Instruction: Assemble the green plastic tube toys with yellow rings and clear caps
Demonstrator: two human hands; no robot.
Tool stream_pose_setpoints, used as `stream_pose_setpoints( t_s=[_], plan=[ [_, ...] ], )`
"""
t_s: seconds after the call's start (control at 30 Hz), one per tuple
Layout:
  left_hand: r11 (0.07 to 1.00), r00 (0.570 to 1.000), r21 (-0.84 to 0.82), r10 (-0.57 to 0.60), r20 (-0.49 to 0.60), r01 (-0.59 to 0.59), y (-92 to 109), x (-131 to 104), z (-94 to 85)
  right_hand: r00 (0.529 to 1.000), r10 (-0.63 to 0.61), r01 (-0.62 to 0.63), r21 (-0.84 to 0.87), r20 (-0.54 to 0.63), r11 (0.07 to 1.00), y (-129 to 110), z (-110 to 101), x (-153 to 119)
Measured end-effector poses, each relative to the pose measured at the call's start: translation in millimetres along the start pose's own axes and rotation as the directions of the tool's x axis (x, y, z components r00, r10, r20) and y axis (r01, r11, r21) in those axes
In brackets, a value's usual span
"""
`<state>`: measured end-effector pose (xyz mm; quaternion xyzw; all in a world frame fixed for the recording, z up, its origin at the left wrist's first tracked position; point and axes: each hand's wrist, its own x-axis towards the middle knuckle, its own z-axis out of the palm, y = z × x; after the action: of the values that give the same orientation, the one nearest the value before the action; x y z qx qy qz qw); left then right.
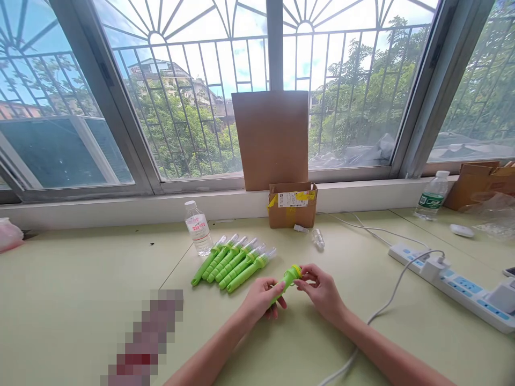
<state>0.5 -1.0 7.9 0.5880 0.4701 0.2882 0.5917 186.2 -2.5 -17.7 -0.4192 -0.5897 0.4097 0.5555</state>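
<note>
A bright green flashlight-shaped tube with a yellow ring at its upper end is tilted up and to the right above the table. My left hand is wrapped round its lower body, thumb along the side. At the yellow end, my right hand is closed, with thumb and fingertips pinched on the rim. Whether those fingertips also hold a small part is hidden. Left of my hands, several similar green tubes lie side by side in a slanted row, each with a clear cap on its far end.
Behind the row stands a water bottle. A small cardboard box sits by the window ledge, with clear plastic pieces before it. On the right are a white power strip, its cable and another bottle.
</note>
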Motion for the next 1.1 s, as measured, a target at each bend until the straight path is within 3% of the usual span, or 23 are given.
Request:
stream_pose_setpoints(
  t_s=[0.33,0.43,0.5,0.57,0.63,0.7,0.77,0.87,1.1],
  plan=[
    [0.999,0.996,-0.051,-0.001,0.089,0.005,10,-6,-4.0,0.995,-0.101,0.103,-0.098,0.018,0.990,-6,0,-2],
    [0.999,0.998,0.035,0.006,0.063,-0.008,12,-8,-1.6,0.993,-0.122,0.121,-0.098,-0.007,0.988,-5,-1,-2],
    [0.985,0.997,0.158,0.078,0.001,-0.077,11,-8,0.4,0.990,-0.140,0.137,-0.097,-0.020,0.986,-5,-1,-2],
    [0.922,0.967,0.335,0.238,-0.091,-0.196,7,-7,1.4,0.987,-0.157,0.153,-0.095,-0.034,0.984,-6,-1,-2],
    [0.794,0.887,0.537,0.431,-0.166,-0.286,2,-7,1.6,0.985,-0.166,0.161,-0.098,-0.048,0.982,-6,-1,-2],
    [0.661,0.809,0.692,0.557,-0.191,-0.291,-3,-6,1.6,0.984,-0.165,0.158,-0.108,-0.061,0.982,-5,-1,-1],
    [0.581,0.763,0.761,0.619,-0.184,-0.288,-6,-6,2.2,0.986,-0.152,0.143,-0.116,-0.072,0.983,-3,-2,-1],
    [0.563,0.744,0.766,0.645,-0.173,-0.310,-7,-7,3.7,0.987,-0.136,0.126,-0.115,-0.080,0.985,-2,-3,-1],
    [0.582,0.766,0.765,0.613,-0.192,-0.274,-3,-10,4.4,0.987,-0.154,0.146,-0.152,-0.043,0.978,-7,-2,-2]
  ],
)
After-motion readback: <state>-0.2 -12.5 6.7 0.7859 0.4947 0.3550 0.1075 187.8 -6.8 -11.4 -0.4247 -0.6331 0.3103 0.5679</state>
